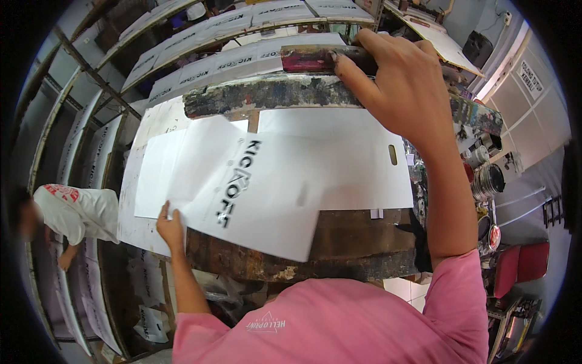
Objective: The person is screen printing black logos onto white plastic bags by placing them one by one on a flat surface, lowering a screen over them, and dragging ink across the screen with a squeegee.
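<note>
My left hand (171, 227) pinches the lower left edge of a white printed bag (279, 188). The bag is curled and slightly smeared by motion, with black lettering across it. Under its right part lies a blank white bag (364, 164) with an oval handle slot, flat on a dark, stained board (357, 236). My right hand (394, 73) is closed around an ink-stained wooden bar (306, 59), which looks like a squeegee. Just below the bar runs the paint-crusted edge of a frame (267, 94). The fingertips of that hand are partly hidden.
White sheets or bags (156, 176) lie at the table's left. Racks (212, 27) with printed bags stand behind and at left. A person in a white shirt (82, 209) bends by the left racks. Tins (488, 182) and a red chair (521, 267) are at right.
</note>
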Demonstrator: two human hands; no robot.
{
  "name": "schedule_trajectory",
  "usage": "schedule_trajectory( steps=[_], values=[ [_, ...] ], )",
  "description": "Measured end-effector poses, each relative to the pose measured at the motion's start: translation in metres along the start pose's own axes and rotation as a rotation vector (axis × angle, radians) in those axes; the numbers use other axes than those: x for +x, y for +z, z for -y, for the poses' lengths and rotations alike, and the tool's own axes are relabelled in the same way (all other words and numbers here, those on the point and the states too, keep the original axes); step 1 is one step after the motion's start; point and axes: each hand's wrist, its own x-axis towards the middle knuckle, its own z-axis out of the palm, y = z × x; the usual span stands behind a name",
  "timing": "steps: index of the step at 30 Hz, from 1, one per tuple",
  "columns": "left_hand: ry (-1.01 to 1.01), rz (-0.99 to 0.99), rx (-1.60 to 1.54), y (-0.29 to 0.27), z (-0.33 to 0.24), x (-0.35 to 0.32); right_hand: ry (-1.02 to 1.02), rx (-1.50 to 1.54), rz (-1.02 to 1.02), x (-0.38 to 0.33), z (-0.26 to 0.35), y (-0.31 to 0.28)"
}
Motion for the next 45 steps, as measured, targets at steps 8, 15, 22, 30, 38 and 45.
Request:
schedule_trajectory(
  steps=[8,15,22,30,38,45],
  values=[
    [-0.406,-0.072,0.611,-0.050,0.042,0.082,0.011,0.013,-0.026,-0.001,-0.003,0.001],
    [0.191,0.494,-0.850,0.003,-0.211,-0.027,0.017,0.070,0.052,-0.035,0.010,-0.003],
    [-0.168,0.644,-0.604,0.034,-0.250,-0.140,-0.250,0.286,0.823,-0.166,-0.010,0.033],
    [0.283,0.318,0.164,0.080,-0.162,-0.188,-0.090,0.291,0.415,-0.145,-0.072,0.268],
    [0.355,0.366,0.252,0.078,-0.160,-0.183,-0.054,0.131,0.413,-0.080,-0.108,0.401],
    [0.323,0.401,0.217,0.079,-0.153,-0.184,-0.091,0.166,0.400,-0.160,-0.053,0.315]
  ],
)
